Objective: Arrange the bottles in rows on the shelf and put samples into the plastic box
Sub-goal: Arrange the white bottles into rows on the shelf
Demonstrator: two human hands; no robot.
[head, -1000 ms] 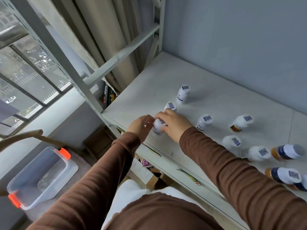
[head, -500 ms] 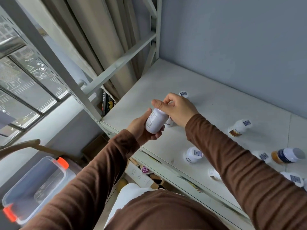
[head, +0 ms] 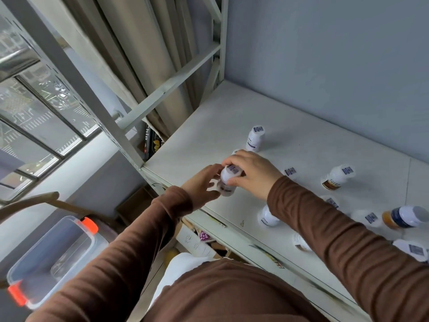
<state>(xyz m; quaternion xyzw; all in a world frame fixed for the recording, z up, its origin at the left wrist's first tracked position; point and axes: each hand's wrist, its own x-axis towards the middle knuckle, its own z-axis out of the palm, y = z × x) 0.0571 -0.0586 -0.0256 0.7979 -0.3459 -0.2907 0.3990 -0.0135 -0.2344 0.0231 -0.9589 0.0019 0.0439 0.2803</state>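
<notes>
A: So, where's the white bottle (head: 228, 181)?
B: Near the shelf's (head: 209, 135) front edge, pinched by the right hand (head: 254, 174).
A: And the left hand (head: 200, 188)?
B: Fingers spread loosely, touching it.

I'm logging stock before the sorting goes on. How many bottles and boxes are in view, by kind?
Bottles on the shelf, some half hidden by the arm: 10
Bottle gripped in the right hand: 1
Plastic box: 1
Total: 12
</notes>
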